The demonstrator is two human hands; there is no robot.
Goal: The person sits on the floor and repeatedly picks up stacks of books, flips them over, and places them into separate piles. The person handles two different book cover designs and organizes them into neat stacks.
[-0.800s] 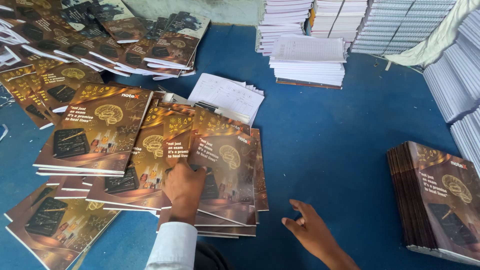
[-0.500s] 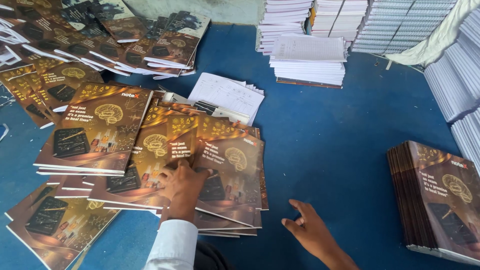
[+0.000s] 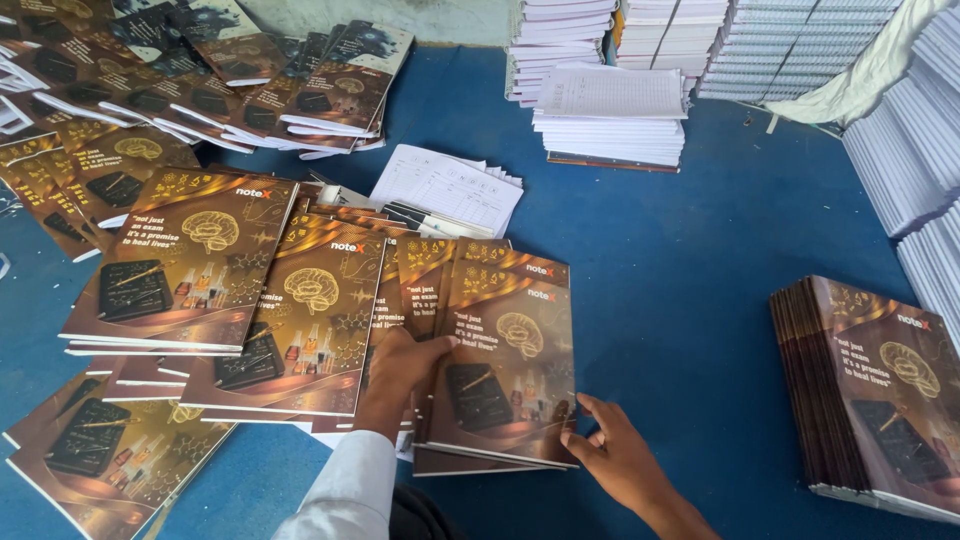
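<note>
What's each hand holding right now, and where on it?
Left hand grips the brown booklet stack at its left edge; right hand touches its bottom right corner.

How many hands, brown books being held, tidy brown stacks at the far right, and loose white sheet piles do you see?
Hands: 2, left hand and right hand
held brown book, in the left fingers: 1
tidy brown stack, far right: 1
loose white sheet pile: 1
Total: 5
</note>
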